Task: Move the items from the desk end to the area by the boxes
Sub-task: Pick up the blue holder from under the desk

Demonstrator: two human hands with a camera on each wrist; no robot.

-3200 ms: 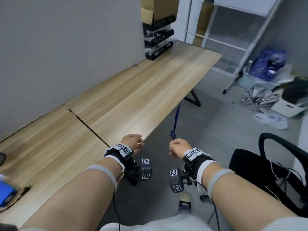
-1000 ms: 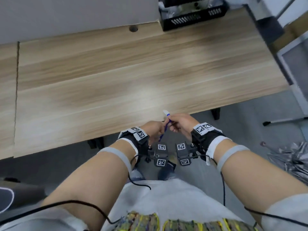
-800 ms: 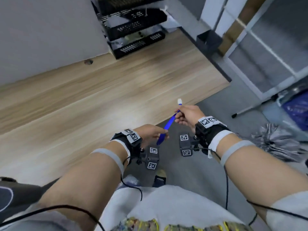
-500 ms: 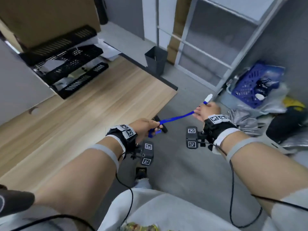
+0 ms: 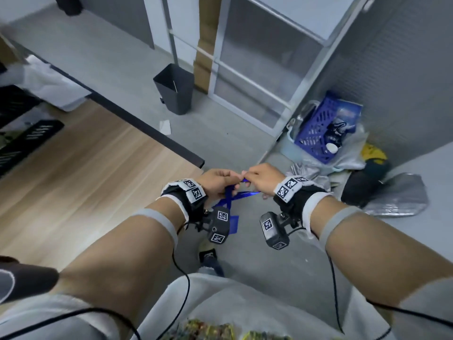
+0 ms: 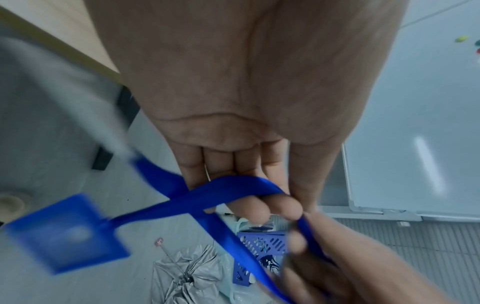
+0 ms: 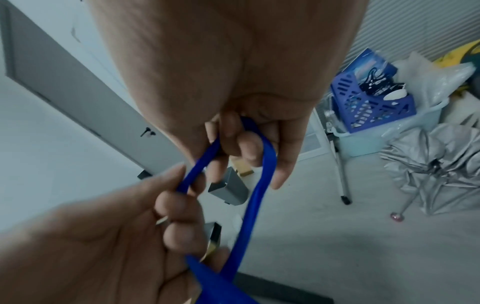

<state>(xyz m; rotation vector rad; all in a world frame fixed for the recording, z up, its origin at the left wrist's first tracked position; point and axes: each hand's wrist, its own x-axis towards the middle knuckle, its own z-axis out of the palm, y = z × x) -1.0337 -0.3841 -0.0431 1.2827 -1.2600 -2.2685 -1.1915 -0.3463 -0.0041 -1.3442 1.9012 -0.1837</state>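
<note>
A blue lanyard (image 5: 230,196) with a blue card holder (image 6: 64,232) hangs between my two hands, just past the corner of the wooden desk (image 5: 81,173). My left hand (image 5: 218,180) has its fingers curled round the strap (image 6: 215,197). My right hand (image 5: 259,176) grips a loop of the same strap (image 7: 265,164), and the two hands nearly touch. The card holder dangles below my left wrist, blurred in the left wrist view.
Black paper trays (image 5: 27,136) sit on the desk at far left. A dark bin (image 5: 175,88) stands on the floor by a white rack (image 5: 257,62). A blue basket (image 5: 318,128), a silver umbrella (image 7: 436,168) and bags lie at the right.
My hands, half a second ago apart with the lanyard stretched between them, have come together with the strap looped. The view has swung right, past the desk end.
</note>
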